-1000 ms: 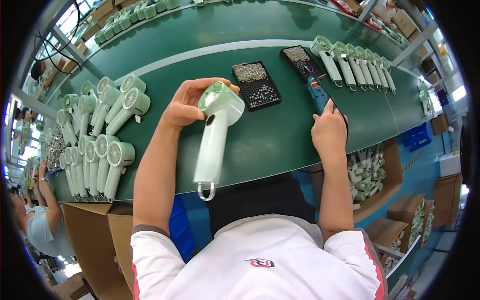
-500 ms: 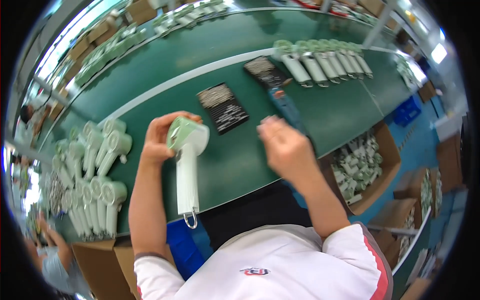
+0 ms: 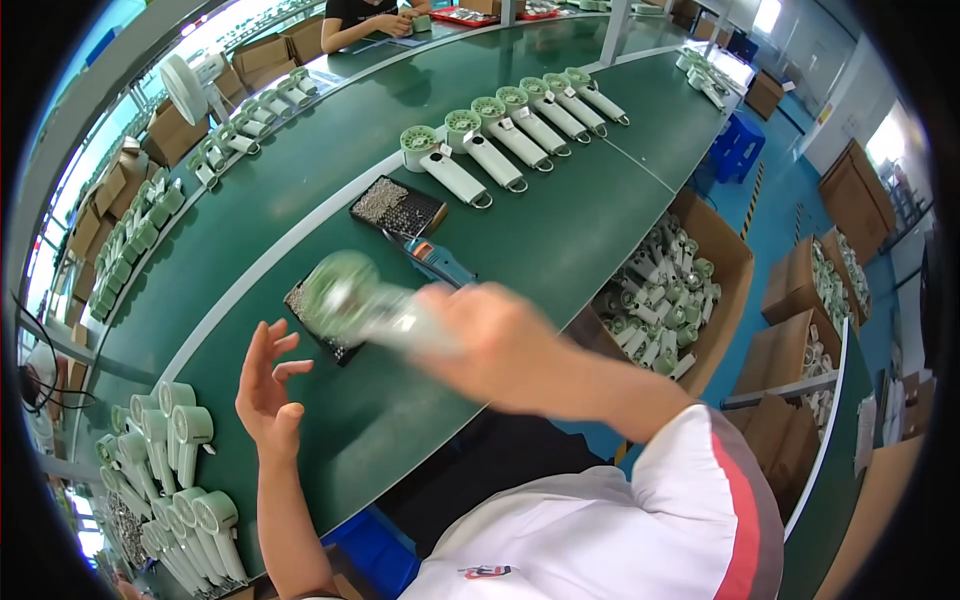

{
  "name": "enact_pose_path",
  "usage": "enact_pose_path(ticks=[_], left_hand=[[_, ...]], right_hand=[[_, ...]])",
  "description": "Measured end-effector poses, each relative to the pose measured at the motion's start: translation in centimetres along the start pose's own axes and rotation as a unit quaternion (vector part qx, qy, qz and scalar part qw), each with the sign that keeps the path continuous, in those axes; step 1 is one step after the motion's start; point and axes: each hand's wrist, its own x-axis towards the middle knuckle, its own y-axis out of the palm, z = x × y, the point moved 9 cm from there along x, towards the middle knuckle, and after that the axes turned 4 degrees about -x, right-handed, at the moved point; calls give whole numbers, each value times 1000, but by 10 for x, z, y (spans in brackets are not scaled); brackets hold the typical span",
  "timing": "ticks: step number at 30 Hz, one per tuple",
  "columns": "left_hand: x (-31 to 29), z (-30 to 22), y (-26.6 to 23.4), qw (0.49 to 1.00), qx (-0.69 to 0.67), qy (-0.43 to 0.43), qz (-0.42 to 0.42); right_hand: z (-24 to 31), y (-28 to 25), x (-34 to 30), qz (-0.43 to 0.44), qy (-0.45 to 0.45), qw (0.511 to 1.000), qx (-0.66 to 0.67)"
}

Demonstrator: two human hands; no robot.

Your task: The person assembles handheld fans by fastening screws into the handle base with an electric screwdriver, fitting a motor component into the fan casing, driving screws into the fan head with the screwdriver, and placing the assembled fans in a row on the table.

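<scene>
My right hand (image 3: 497,345) is closed around the handle of a pale green and white handheld fan (image 3: 345,292). The fan is smeared by motion, its round head toward the left. Beside that head my left hand (image 3: 268,390) is raised with fingers apart and holds nothing. A black tray of small screws (image 3: 325,345) lies partly hidden under the fan. Farther back on the green table (image 3: 370,420) sits another black tray of screws (image 3: 398,205). Next to it lies a blue electric screwdriver (image 3: 440,262), partly covered by my right hand.
A row of handheld fans (image 3: 515,135) lies beyond the trays. More fans (image 3: 165,430) are grouped at the left. A cardboard box (image 3: 722,245) full of fan parts stands at the table's right edge, a blue stool (image 3: 738,148) behind it. Across the table a person (image 3: 365,22) works.
The fan has passed from my left hand to my right hand. My left hand has opened. The view has swung toward the right, so the row of fans appears nearer the middle.
</scene>
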Motion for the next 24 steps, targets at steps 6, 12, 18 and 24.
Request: enact_pose_path(ticks=[6, 12, 18, 24], left_hand=[[-16, 21, -8, 992, 95, -29, 76], [-13, 29, -2, 991, 101, -27, 84], [-23, -11, 30, 943, 297, 47, 142], [-65, -69, 78, 862, 453, 188, 127]], right_hand=[[-276, -148, -48, -143, 279, 928, -204], [-478, -181, -110, -105, 331, 891, -291], [-536, -119, -64, -39, 359, 898, -250], [-644, -169, -105, 101, 339, 841, -410]])
